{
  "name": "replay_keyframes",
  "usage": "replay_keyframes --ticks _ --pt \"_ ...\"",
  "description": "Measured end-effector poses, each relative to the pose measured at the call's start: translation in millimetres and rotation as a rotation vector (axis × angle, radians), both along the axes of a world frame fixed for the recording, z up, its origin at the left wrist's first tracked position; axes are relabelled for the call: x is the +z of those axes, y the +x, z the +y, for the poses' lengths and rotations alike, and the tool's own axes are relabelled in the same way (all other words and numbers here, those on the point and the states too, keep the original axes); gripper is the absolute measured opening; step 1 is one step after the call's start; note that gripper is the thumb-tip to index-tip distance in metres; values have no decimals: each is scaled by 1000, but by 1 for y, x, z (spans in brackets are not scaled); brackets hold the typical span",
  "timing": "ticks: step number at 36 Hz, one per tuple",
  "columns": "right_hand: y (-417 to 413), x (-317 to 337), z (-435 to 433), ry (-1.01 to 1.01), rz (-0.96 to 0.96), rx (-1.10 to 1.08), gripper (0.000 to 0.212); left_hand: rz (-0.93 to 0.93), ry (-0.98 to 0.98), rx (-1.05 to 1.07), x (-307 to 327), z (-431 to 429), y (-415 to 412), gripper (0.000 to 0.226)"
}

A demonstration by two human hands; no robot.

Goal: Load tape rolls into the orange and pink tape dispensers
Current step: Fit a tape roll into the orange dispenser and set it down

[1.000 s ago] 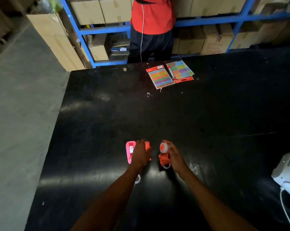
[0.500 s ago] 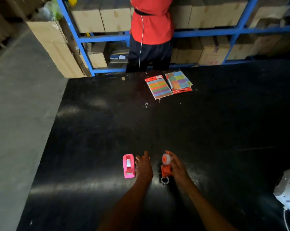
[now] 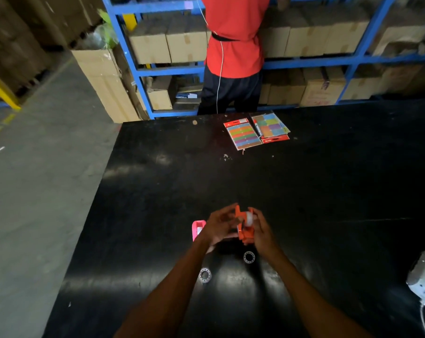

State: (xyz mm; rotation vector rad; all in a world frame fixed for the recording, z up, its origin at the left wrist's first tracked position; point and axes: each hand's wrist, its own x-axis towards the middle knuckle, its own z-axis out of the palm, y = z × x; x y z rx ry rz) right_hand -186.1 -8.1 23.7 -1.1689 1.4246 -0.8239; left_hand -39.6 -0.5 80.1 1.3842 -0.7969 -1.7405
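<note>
Holding orange dispenser point(image 3: 245, 231) in both hands

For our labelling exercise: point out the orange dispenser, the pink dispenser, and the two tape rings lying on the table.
orange dispenser point(image 3: 246, 234): head view, lower body.
pink dispenser point(image 3: 197, 229): head view, visible left side.
nearer tape ring point(image 3: 204, 275): head view, rim.
farther tape ring point(image 3: 249, 257): head view, rim.

rings point(image 3: 205, 275) near wrists | far table point(image 3: 328, 191) open (packs point(image 3: 242, 136) aside)

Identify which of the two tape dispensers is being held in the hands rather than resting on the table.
The orange dispenser, gripped between the left hand and right hand. The pink dispenser sits on the black table, left of the hands.
</note>
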Motion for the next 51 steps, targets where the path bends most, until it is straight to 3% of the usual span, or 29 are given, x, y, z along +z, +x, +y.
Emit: replay_keyframes --ticks 11,22,33,43,51 --pt "0 27 8 -159 22 94 31 14 -54 4 24 23 5 52" --pt "6 48 20 -155 -3 125 29 73 -82 -7 31 39 8 46" --pt "18 46 19 -186 -20 97 35 67 -118 -23 36 38 15 75" --pt "21 49 25 -147 -41 111 31 29 -109 -34 40 43 19 48" --pt "11 55 26 -123 -5 251 31 44 -93 -82 40 49 20 40"
